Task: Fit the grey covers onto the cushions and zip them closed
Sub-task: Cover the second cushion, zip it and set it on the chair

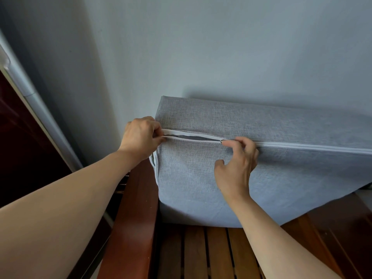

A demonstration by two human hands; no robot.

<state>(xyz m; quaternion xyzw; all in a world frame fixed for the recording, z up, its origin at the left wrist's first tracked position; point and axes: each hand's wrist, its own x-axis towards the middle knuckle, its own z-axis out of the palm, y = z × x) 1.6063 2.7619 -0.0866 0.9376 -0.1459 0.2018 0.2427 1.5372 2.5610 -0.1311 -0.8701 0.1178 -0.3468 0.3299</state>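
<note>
A large cushion in a grey woven cover stands on edge on a wooden seat, leaning against the wall. A white zip runs along its side. To the right of the small metal slider the zip is closed; to the left a dark gap shows between the tapes. My right hand pinches the slider with curled fingers. My left hand grips the cover's left corner at the open end of the zip, where the tapes turn down the corner.
The slatted wooden seat has a broad reddish-brown armrest on the left under my left forearm. A pale wall rises behind the cushion. A dark door or frame with a white edge stands at the far left.
</note>
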